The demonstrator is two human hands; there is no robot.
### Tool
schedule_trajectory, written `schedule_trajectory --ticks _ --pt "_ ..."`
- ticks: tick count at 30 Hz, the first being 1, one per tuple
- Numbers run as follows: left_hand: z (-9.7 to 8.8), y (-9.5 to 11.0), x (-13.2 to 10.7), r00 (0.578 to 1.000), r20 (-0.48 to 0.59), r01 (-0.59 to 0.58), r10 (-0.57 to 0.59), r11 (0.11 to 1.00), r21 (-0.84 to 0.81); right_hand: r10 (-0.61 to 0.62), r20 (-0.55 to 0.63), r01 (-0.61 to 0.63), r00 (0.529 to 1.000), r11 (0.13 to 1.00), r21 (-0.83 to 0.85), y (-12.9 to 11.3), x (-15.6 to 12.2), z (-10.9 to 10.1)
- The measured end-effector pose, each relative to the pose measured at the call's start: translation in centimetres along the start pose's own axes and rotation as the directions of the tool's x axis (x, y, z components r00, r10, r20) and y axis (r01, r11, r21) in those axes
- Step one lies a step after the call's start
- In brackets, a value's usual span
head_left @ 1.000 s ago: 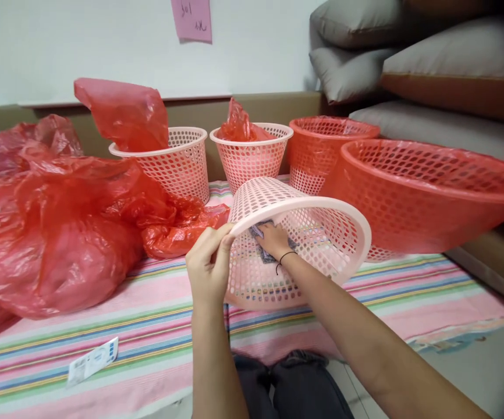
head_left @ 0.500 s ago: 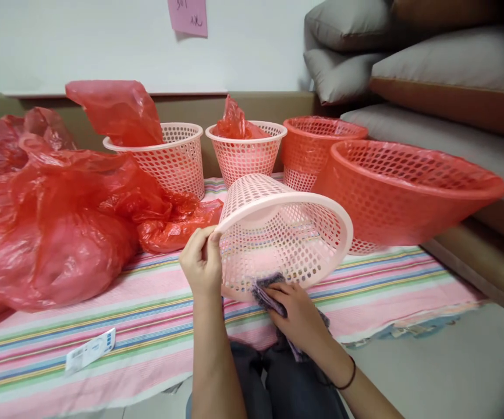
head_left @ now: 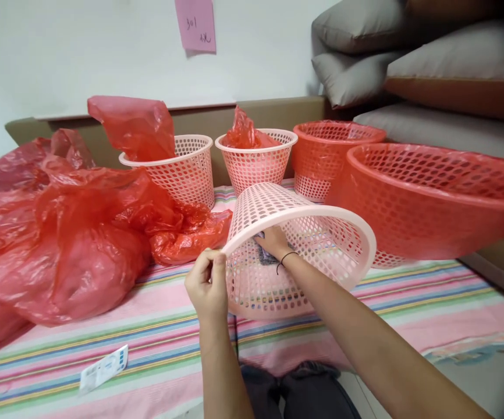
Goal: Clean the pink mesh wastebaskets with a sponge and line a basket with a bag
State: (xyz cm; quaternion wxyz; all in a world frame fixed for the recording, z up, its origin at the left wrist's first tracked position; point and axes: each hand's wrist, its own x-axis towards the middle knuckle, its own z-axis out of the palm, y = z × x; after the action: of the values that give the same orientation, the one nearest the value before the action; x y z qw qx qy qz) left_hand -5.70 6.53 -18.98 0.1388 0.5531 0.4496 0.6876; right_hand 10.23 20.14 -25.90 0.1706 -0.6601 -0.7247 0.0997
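Observation:
A pale pink perforated basket [head_left: 322,221] lies tipped on its side on the striped cloth, its mouth facing me. My left hand [head_left: 206,285] pinches its rim at the lower left, fingers closed on it. My right hand [head_left: 273,240] reaches deep inside the basket and presses a dark grey-blue cloth [head_left: 264,255] against the inner wall; a black band circles that wrist.
Two pale pink baskets [head_left: 186,166] [head_left: 258,160] with red plastic bags stand behind, beside an orange-red basket [head_left: 330,145]. A large orange-red basket [head_left: 430,198] sits at right. Crumpled red bags [head_left: 68,233] fill the left. A small white packet [head_left: 103,368] lies near the striped cloth's [head_left: 430,297] front edge.
My right hand, with the cloth, moved from the basket's lower front rim back up deep inside the basket. My left hand kept its grip on the rim.

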Motion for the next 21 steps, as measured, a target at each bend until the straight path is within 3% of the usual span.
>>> schedule_trajectory --ticks 3,6,11,15,18,21 --pt "0.0 -0.3 0.1 1.000 0.014 0.019 -0.019 1.000 -0.012 0.027 0.001 -0.027 1.000 1.000 0.012 -0.3 -0.9 1.2" --pt "0.2 -0.2 0.2 1.000 0.015 0.002 -0.002 1.000 0.025 -0.007 0.024 0.007 1.000 0.999 0.033 -0.2 -3.5 1.3" --pt "0.6 0.3 0.0 0.997 0.014 -0.073 0.072 0.993 0.095 -0.104 0.066 0.098 0.992 0.991 0.093 -0.2 -12.1 0.0" --pt "0.4 -0.2 -0.1 0.999 -0.010 -0.049 0.050 0.998 0.032 -0.131 0.065 0.103 0.989 0.939 0.327 -0.3 -18.7 -1.2" --pt "0.0 -1.0 -0.1 0.998 -0.051 0.023 -0.026 0.999 -0.049 -0.213 0.067 0.166 0.975 0.891 0.422 -0.1 -19.0 -2.9" --pt "-0.2 -1.4 -0.2 0.993 -0.060 0.098 -0.106 0.988 -0.120 -0.208 -0.019 0.201 0.978 0.916 0.348 -0.1 -14.4 -4.6"
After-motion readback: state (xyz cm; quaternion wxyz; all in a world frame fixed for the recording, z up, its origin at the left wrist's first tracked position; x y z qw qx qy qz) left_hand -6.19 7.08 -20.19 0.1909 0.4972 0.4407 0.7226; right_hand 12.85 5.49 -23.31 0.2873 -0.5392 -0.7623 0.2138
